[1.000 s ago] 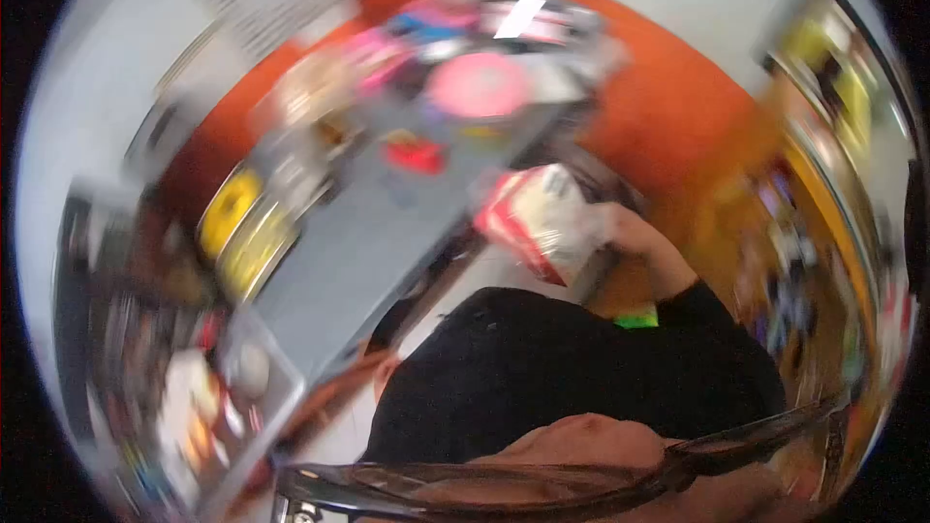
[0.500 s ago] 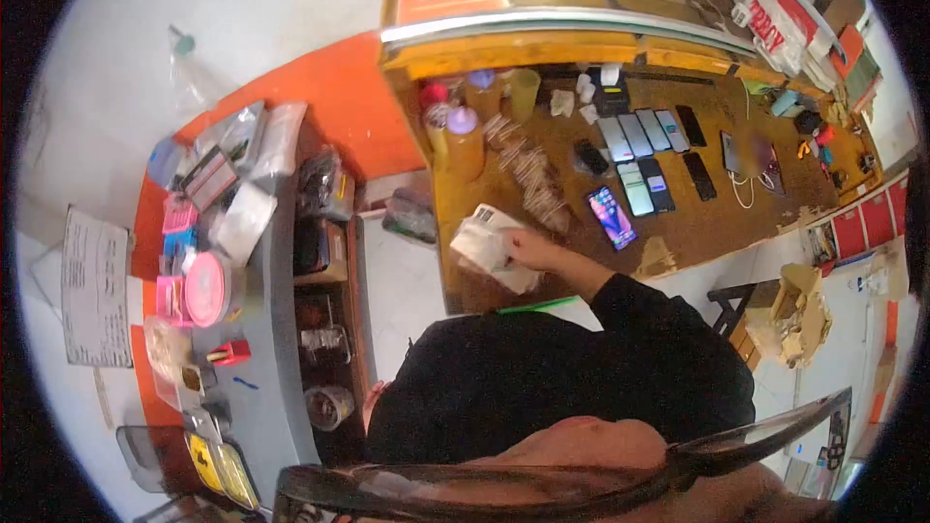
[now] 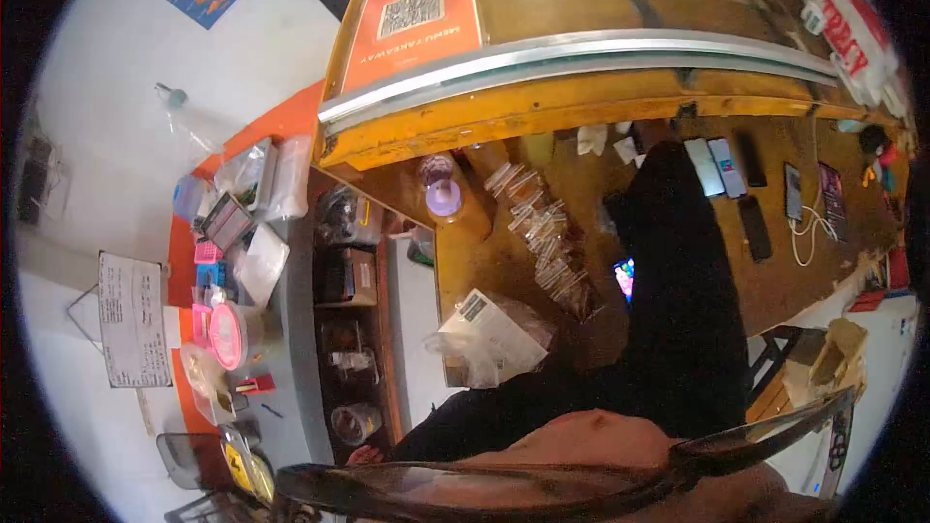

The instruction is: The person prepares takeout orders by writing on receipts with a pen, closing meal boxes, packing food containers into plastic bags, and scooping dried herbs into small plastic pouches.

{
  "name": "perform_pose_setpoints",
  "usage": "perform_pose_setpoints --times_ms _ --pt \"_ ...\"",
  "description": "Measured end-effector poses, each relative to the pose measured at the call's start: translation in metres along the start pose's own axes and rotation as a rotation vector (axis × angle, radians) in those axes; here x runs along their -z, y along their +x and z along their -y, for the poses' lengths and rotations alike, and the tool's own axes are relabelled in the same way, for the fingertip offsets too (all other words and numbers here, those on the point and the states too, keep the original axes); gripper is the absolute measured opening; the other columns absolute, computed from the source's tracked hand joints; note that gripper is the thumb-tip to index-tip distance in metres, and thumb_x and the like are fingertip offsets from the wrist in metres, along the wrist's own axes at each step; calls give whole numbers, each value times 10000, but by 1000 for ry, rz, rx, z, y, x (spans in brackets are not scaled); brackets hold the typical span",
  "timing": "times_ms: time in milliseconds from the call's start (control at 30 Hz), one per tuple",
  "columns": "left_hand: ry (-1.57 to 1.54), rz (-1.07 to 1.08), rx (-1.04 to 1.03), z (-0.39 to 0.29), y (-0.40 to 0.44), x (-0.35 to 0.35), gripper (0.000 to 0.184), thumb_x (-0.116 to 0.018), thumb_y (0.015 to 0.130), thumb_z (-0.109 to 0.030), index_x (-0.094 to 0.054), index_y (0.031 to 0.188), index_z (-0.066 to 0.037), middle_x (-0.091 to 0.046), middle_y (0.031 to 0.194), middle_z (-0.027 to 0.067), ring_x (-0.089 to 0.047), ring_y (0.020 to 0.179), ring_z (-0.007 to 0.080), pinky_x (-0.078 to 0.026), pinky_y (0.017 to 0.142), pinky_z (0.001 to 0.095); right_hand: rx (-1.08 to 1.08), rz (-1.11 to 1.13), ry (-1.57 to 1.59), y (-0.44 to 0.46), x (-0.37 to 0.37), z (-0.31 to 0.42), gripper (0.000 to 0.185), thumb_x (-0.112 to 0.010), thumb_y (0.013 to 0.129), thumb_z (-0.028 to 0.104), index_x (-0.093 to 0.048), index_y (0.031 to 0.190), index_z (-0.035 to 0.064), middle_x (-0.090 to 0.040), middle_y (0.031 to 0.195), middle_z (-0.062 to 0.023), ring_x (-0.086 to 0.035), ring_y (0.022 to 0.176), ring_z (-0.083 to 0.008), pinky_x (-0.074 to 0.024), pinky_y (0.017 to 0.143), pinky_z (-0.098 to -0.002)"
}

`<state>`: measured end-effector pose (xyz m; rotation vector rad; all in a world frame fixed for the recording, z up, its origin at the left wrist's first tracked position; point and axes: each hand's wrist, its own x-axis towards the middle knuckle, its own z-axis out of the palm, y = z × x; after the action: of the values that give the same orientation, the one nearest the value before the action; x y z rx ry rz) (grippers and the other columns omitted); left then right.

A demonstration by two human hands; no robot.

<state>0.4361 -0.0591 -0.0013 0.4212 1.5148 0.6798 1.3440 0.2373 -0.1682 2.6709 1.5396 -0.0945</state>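
My right arm in a black sleeve stretches forward over the wooden counter. The right hand itself is hidden beyond the sleeve, under the raised shelf. Beside the sleeve, a lit phone is partly covered by it. More phones lie right of the arm, among them a pale-screened phone and a dark phone. At the lower left, a small part of my left hand shows low by my body, fingers loosely extended and seemingly holding nothing. A white box with clear plastic around it rests on the counter's near left corner.
A long row of small clear packets lies mid-counter, near a lilac-capped bottle. The raised shelf's edge overhangs the counter. On the left, a grey side table bears a pink-lidded tub. A cardboard box stands at right.
My right hand has left the white box and plastic, and the arm now reaches forward across the phones. The view has come closer to the counter and shelf.
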Motion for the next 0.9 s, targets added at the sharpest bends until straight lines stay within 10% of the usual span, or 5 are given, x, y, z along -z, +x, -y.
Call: perform_pose_setpoints --times_ms 200,300,633,733,900 --pt "176 -14 21 -18 -18 -17 205 -548 959 -160 -572 1135 -57 -634 1089 72 -582 1067 189 -444 919 322 41 -332 -137 -31 -43 -122 431 -527 916 393 -601 1198 75 -573 1178 -215 -551 1109 -364 -457 863 -526" --pt "294 40 -18 -35 -17 -28 215 -551 961 -168 -566 1146 -59 -632 1094 69 -581 1070 183 -444 917 316 -832 -387 176 -139 57 -178 408 -543 887 325 -579 1218 89 -542 1204 -162 -505 1143 -381 -407 933 -535" --pt "1162 586 -1204 -178 -112 -366 275 -638 841 -105 -587 1098 -24 -606 1087 154 -569 1070 300 -350 1031 405 1229 298 850 -375 265 140 224 -642 824 262 -660 906 55 -630 755 -195 -613 702 -372 -479 662 -446" --pt "1699 787 -1132 -183 -119 -378 233 -686 783 -142 -629 980 -32 -631 949 139 -579 977 327 -321 1035 444 1235 482 768 -396 309 171 259 -654 812 286 -644 882 37 -639 757 -196 -621 717 -376 -478 667 -466" --pt "1581 66 -1291 -195 -110 -269 116 -609 815 -138 -674 887 -75 -644 851 107 -596 889 301 -357 907 457 930 448 673 -334 299 108 262 -671 802 262 -660 888 14 -661 782 -147 -641 711 -264 -485 659 -389"
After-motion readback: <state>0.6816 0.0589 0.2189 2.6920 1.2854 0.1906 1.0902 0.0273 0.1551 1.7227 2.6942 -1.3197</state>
